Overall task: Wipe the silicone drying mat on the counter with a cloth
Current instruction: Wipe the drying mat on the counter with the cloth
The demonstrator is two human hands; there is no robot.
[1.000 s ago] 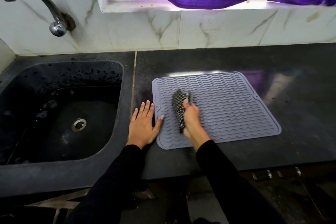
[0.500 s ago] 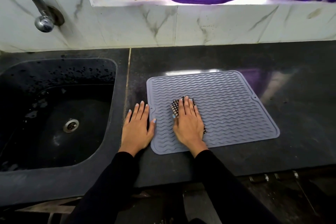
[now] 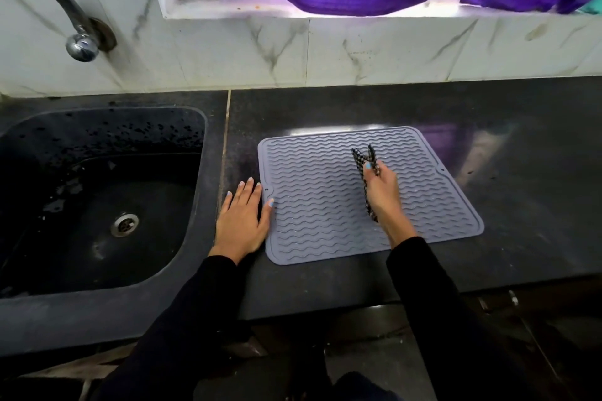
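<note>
Silicone drying mat (image 3: 325, 215) lies flat on dark counter (image 3: 521, 205), sink (image 3: 97, 198) at its 9 o'clock. My right hand (image 3: 381, 195) grips checked cloth (image 3: 361, 159) bunched upright in curled fingers, over mat centre, toward 1 o'clock. My left hand (image 3: 242, 221) flat, fingers straight, on counter at mat's 9 o'clock edge, thumb on rim. I judge wiping mid-course; 3 o'clock side likely left, though no wet streaks readable.
</note>
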